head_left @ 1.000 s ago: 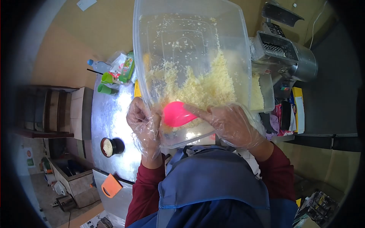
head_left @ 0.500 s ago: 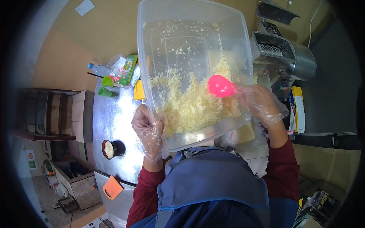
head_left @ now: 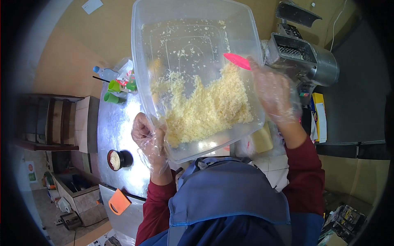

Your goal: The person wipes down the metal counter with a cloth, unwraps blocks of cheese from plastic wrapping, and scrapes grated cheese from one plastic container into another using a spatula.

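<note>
Grated cheese (head_left: 209, 104) lies heaped in our clear plastic tub (head_left: 221, 141), mostly toward the end nearest our body. Our right hand (head_left: 273, 92) has its fingers closed on a pink scraper (head_left: 238, 61), which has just swung from broad face to thin edge and moved toward the far end of the heap. Its edge now sits at the top of the mound by the tub's right wall, so the loose shreds there are within its reach. Our left hand (head_left: 152, 139) keeps its fingers bunched and clamped on the tub's left rim, while the tub has shifted a little leftward in view.

The shreds are pale yellow, short and crumbly, piled in uneven ridges, with stray flecks stuck to the smooth, cloudy floor beyond. The scraper looks glossy and curved; both gloves are thin, crinkled clear film.

Just beside the tub's near right corner, we see a smooth yellow block (head_left: 262, 139). Right of the tub stands a metal grater (head_left: 324, 65) with a rough, toothed drum. To its left, on the shiny metal table (head_left: 123, 135), are a round dark container (head_left: 127, 158) holding something white and two green cups (head_left: 111, 97).
</note>
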A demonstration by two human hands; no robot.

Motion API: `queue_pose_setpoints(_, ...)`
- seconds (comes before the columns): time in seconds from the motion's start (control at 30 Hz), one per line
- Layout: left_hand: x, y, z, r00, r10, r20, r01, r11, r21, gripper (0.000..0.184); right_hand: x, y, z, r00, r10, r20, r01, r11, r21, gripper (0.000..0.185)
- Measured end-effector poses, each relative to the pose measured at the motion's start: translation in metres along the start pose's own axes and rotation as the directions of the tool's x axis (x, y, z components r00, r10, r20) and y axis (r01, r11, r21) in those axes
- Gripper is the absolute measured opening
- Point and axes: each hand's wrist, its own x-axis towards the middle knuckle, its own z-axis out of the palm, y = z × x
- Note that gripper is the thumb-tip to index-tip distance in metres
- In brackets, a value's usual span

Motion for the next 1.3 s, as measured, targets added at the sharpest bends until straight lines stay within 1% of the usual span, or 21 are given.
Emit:
queue_pose_setpoints(0.03, 0.000, 0.003, -0.001, 1.000, 0.012, -0.008, -0.012, 1.000, 0.009, 0.020, -0.005, -0.009, 0.005, 1.000, 0.001, -0.006, -0.001, 1.000, -0.002, 0.038)
queue_pose_setpoints(0.1, 0.003, 0.005, -0.001, 0.999, 0.033, -0.029, -0.032, 0.999, 0.025, 0.020, -0.020, -0.027, 0.009, 0.954, -0.051, 0.297, 0.024, 0.996, 0.091, 0.056)
queue_pose_setpoints(0.2, 0.019, 0.008, 0.000, 0.993, 0.037, -0.111, -0.041, 0.999, -0.032, 0.021, -0.027, -0.031, -0.010, 0.923, -0.113, 0.368, 0.034, 0.976, 0.213, 0.056)
queue_pose_setpoints(0.33, 0.034, 0.020, 0.004, 0.990, 0.055, -0.126, -0.066, 0.994, -0.085, 0.018, -0.017, -0.024, -0.008, 0.957, -0.112, 0.266, 0.024, 0.949, 0.315, 0.059)
queue_pose_setpoints(0.43, 0.055, 0.018, 0.012, 0.953, 0.289, -0.089, -0.293, 0.955, -0.038, 0.024, -0.009, -0.023, 0.006, 0.984, -0.075, 0.159, 0.008, 0.923, 0.385, 0.062)
queue_pose_setpoints(0.5, 0.064, 0.017, 0.028, 0.951, 0.288, -0.108, -0.294, 0.955, -0.040, 0.027, -0.008, -0.023, 0.020, 0.990, 0.006, 0.140, -0.085, 0.818, 0.568, 0.064)
queue_pose_setpoints(0.53, 0.069, 0.017, 0.036, 0.950, 0.282, -0.134, -0.290, 0.956, -0.042, 0.030, -0.006, -0.023, 0.024, 0.991, 0.011, 0.136, -0.087, 0.818, 0.568, 0.064)
queue_pose_setpoints(0.6, 0.083, 0.011, 0.048, 0.935, 0.336, -0.112, -0.340, 0.940, -0.011, 0.031, -0.002, -0.025, 0.030, 0.931, 0.093, 0.352, -0.265, 0.836, 0.481, 0.053)
queue_pose_setpoints(0.63, 0.087, 0.007, 0.056, 0.942, 0.323, -0.096, -0.323, 0.946, 0.018, 0.031, -0.002, -0.027, 0.033, 0.932, 0.101, 0.349, -0.270, 0.836, 0.478, 0.053)
queue_pose_setpoints(0.7, 0.092, 0.000, 0.065, 0.940, 0.332, -0.074, -0.325, 0.942, 0.088, 0.029, -0.003, -0.037, 0.035, 0.979, 0.159, 0.127, -0.200, 0.639, 0.742, 0.054)
queue_pose_setpoints(0.73, 0.093, 0.001, 0.070, 0.941, 0.333, -0.065, -0.328, 0.941, 0.082, 0.029, 0.000, -0.043, 0.025, 0.925, 0.108, 0.363, -0.352, 0.600, 0.718, 0.050)
queue_pose_setpoints(0.77, 0.091, 0.005, 0.072, 0.946, 0.323, -0.035, -0.317, 0.942, 0.114, 0.029, -0.001, -0.054, 0.025, 0.967, 0.079, 0.243, -0.241, 0.594, 0.767, 0.043)
queue_pose_setpoints(0.8, 0.089, 0.007, 0.075, 0.951, 0.309, -0.007, -0.305, 0.941, 0.150, 0.030, 0.000, -0.056, 0.023, 0.965, 0.088, 0.249, -0.251, 0.592, 0.766, 0.043)
queue_pose_setpoints(0.87, 0.088, 0.006, 0.079, 0.955, 0.296, 0.008, -0.294, 0.942, 0.164, 0.031, 0.004, -0.056, 0.017, 0.948, -0.059, 0.312, -0.238, 0.516, 0.823, 0.034)
queue_pose_setpoints(0.9, 0.088, 0.005, 0.083, 0.958, 0.287, 0.019, -0.285, 0.942, 0.178, 0.034, 0.002, -0.056, 0.028, 0.968, 0.017, 0.251, -0.224, 0.508, 0.831, 0.029)
queue_pose_setpoints(0.93, 0.087, 0.008, 0.087, 0.958, 0.286, 0.025, -0.285, 0.941, 0.183, 0.034, 0.001, -0.051, 0.034, 0.967, 0.022, 0.252, -0.229, 0.502, 0.834, 0.029)
queue_pose_setpoints(1.0, 0.084, 0.017, 0.094, 0.966, 0.256, -0.017, -0.250, 0.954, 0.165, 0.031, 0.000, -0.036, 0.045, 0.940, 0.011, 0.341, -0.280, 0.598, 0.751, 0.027)
queue_pose_setpoints(1.07, 0.083, 0.019, 0.099, 0.960, 0.281, 0.006, -0.274, 0.931, 0.242, 0.030, -0.001, -0.025, 0.057, 0.950, 0.045, 0.308, -0.270, 0.609, 0.746, 0.026)
queue_pose_setpoints(1.13, 0.080, 0.021, 0.103, 0.954, 0.297, 0.028, -0.290, 0.902, 0.320, 0.030, 0.001, -0.009, 0.064, 0.871, 0.084, 0.483, -0.395, 0.705, 0.589, 0.026)
queue_pose_setpoints(1.17, 0.080, 0.021, 0.106, 0.955, 0.295, 0.042, -0.291, 0.890, 0.350, 0.030, 0.001, -0.001, 0.065, 0.915, 0.102, 0.389, -0.329, 0.747, 0.578, 0.028)
queue_pose_setpoints(1.3, 0.078, 0.029, 0.118, 0.955, 0.291, 0.060, -0.286, 0.846, 0.449, 0.029, -0.005, 0.006, 0.043, 0.886, 0.154, 0.438, -0.420, 0.668, 0.615, 0.030)
